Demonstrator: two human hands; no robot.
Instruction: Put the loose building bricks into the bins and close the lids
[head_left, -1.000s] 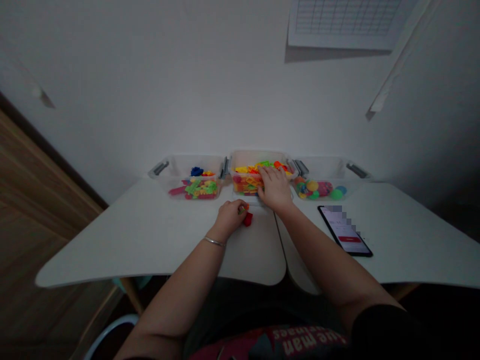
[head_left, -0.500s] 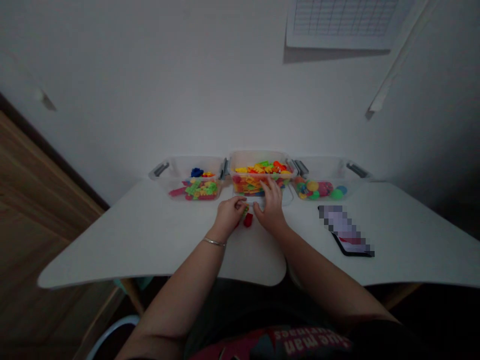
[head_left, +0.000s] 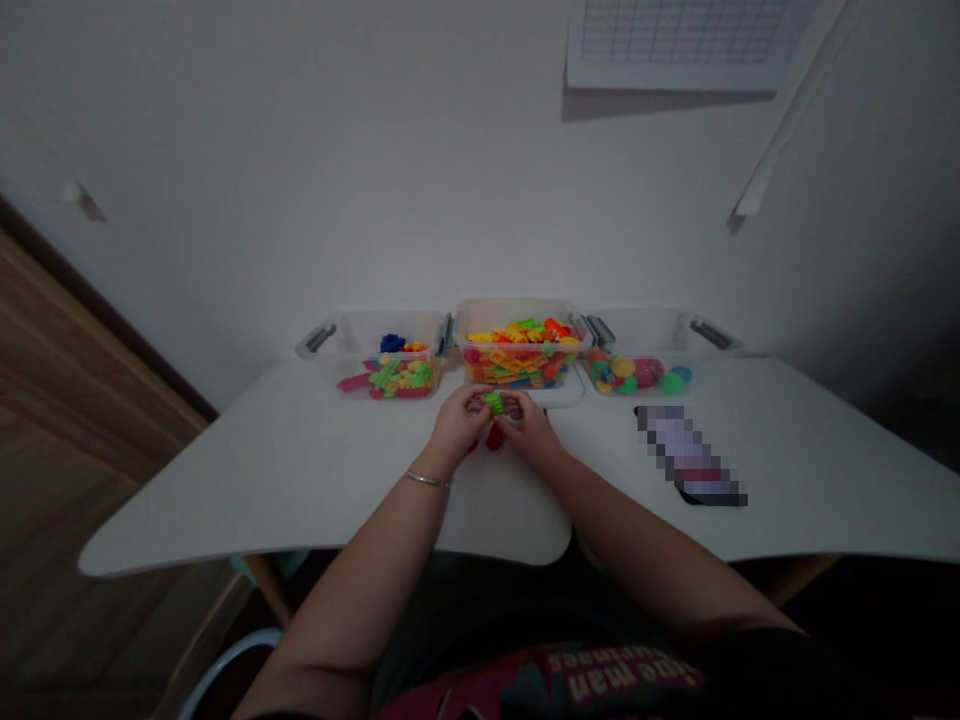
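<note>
**Both hands meet over one green piece**

On my feed the two hands have closed in since the last look. The left hand (head_left: 459, 420) and the right hand (head_left: 531, 428) now meet in front of the centre bin, low in the middle of the frame. Both are curled shut, and their fingertips pinch a small green plastic piece (head_left: 494, 403) between them. The fingers hide much of it, so I can't tell its exact shape or whether it is joined to anything. The work has moved out of the bins and onto this one piece, held up just above the white table (head_left: 225, 490).

A red plastic piece (head_left: 494, 437) sits on the tabletop just under the hands, partly hidden by them. Behind them, the centre transparent bin (head_left: 517, 312) is heaped with yellow, orange, red and green pieces. The left transparent bin (head_left: 375, 330) holds green, pink and blue pieces, and the right transparent bin (head_left: 637, 330) holds round coloured toys. A pixelated phone (head_left: 690, 455) lies on the table at right.
</note>
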